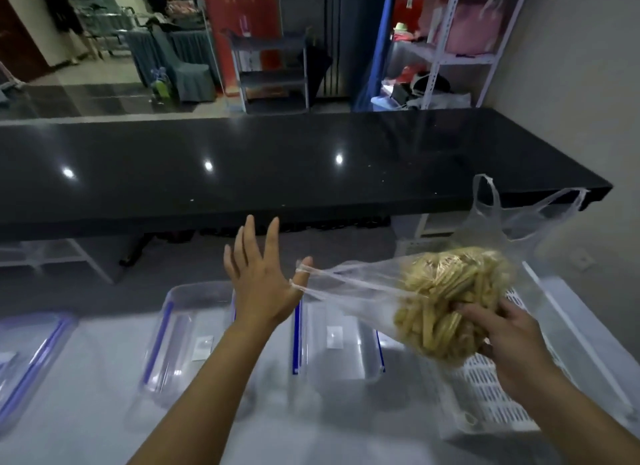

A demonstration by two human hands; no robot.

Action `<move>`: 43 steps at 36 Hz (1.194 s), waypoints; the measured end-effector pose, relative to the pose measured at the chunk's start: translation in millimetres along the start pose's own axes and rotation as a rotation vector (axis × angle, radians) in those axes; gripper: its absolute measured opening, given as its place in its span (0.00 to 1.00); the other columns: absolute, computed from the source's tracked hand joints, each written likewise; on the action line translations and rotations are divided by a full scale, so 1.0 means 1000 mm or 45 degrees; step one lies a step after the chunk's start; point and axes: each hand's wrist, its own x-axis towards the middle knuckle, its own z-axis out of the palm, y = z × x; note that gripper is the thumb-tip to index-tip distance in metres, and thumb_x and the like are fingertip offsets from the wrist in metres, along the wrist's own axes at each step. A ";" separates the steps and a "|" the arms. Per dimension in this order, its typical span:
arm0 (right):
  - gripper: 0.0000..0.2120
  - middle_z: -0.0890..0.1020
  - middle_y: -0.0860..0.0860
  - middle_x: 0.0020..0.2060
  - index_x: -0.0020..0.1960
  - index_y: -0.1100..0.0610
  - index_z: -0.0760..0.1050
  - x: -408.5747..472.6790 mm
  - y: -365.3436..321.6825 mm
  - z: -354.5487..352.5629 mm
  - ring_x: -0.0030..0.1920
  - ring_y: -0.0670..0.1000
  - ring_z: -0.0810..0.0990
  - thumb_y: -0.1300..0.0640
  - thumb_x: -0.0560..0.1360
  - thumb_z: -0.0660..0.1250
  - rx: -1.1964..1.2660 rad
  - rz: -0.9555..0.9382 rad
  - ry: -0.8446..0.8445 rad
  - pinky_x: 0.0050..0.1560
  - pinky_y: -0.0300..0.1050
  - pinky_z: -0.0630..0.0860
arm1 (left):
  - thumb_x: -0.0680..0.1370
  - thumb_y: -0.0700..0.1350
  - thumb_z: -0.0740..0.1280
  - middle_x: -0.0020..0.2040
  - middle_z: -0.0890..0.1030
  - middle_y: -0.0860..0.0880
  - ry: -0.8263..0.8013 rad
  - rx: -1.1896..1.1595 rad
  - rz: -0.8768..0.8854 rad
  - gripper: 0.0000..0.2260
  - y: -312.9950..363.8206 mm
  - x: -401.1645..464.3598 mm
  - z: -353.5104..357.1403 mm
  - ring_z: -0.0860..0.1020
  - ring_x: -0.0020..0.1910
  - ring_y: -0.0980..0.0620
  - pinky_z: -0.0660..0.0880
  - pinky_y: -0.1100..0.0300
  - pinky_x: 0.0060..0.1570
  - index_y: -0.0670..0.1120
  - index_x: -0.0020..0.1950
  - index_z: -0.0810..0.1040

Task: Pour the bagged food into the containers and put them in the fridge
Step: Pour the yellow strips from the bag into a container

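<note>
- bag of food [446, 298] lower right of frame, above basket [485, 392]
- right hand [512, 347] under bag, left hand [259, 284] left of it at centre
- containers [332, 340] in row lower left to centre, below hands
- counter [277, 166] across mid-frame behind
- shelf [450, 42] upper right

The leftmost container [24, 357] is running off the left edge, blurred. The right hand [509, 347] is hiding part of the bagged food [446, 291].
</note>
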 end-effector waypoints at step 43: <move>0.11 0.83 0.52 0.37 0.46 0.48 0.83 0.004 -0.015 0.016 0.42 0.59 0.83 0.64 0.69 0.73 -0.704 -0.528 0.027 0.40 0.56 0.84 | 0.77 0.72 0.45 0.80 0.60 0.44 -0.738 -0.215 -0.478 0.37 -0.022 -0.042 0.087 0.58 0.78 0.36 0.51 0.29 0.71 0.55 0.81 0.44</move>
